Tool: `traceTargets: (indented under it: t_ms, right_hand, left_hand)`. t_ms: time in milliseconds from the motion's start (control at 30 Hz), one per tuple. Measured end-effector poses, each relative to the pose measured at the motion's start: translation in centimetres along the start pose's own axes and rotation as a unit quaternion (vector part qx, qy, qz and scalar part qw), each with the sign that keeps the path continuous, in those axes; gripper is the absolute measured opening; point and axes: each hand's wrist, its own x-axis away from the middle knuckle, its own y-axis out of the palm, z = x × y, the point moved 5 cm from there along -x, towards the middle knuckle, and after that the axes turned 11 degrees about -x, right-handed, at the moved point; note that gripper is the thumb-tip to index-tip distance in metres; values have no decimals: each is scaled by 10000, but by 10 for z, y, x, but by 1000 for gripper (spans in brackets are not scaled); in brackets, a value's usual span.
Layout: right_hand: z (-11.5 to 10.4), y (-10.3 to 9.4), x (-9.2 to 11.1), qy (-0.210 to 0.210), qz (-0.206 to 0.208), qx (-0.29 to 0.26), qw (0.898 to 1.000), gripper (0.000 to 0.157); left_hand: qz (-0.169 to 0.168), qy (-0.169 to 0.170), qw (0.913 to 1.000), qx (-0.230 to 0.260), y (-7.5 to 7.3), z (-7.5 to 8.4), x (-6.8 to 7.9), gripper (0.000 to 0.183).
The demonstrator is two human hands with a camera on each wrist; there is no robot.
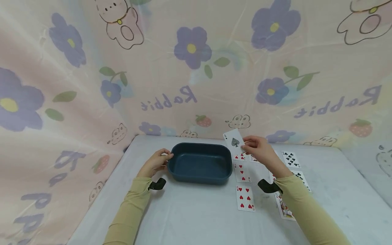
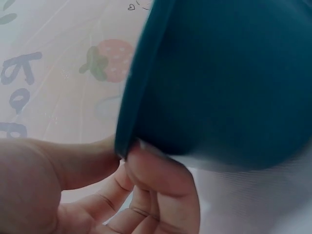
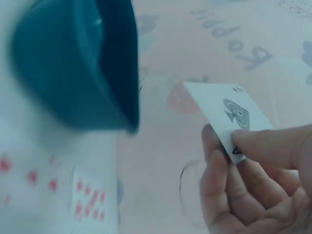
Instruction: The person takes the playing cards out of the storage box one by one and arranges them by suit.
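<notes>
A dark blue rectangular tub (image 1: 200, 147) rests on the white-covered table. My left hand (image 1: 157, 162) pinches its left rim, the thumb on one side and the index finger on the other, as the left wrist view shows. My right hand (image 1: 258, 147) holds an ace of spades playing card (image 1: 234, 140) between thumb and fingers, raised beyond the tub's far right corner. In the right wrist view the ace (image 3: 229, 109) is tilted, apart from the tub (image 3: 58, 68). The card's lower corner is hidden by the thumb.
Right of the tub lies a column of heart cards, including a three of hearts (image 1: 242, 173) and a six of hearts (image 1: 245, 199). Under and beside my right forearm are club cards (image 1: 291, 159) and a face card (image 1: 285, 208), partly covered. A patterned curtain (image 1: 214, 78) stands behind the table.
</notes>
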Motion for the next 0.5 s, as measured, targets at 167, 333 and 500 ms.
traceTargets:
  t_ms: [167,333,500]
  right_hand:
    - [25,-28,26,408,288,-195,9986,38]
    - [51,-52,47,1286,346,15,9911,42]
    - [80,-62,61,1978,189,-168,9799,43]
  left_hand:
    - [-124,120,9998,-106,-2,2,1,20]
    - [-149,104,9998,-96,-2,7,1,19]
    - [-181,60,9998,-101,0,8,3,18]
